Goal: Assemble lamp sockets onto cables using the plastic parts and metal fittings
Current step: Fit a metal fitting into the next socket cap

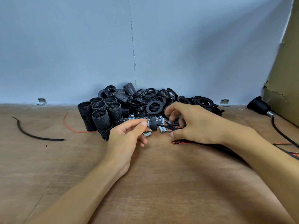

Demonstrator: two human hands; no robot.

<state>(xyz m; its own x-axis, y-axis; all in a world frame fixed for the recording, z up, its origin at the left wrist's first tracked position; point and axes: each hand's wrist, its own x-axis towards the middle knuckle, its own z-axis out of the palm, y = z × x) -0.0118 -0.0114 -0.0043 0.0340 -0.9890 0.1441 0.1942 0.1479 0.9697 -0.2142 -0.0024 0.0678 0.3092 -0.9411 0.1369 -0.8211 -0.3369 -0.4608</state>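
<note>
We logged left hand (127, 138) pinching the silver metal fitting (147, 124) on a small black domed plastic cap (153, 124) | right hand (195, 125) gripping the thin black cable (166, 126) entering it, above the wooden table (161, 175) | judged light, cable limp; hold cap rim.

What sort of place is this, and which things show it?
Probably a small workshop assembly bench: a plain wooden bench top, heaps of identical black threaded socket shells and rings, loose metal fittings, and a bundle of cut cables.
</note>
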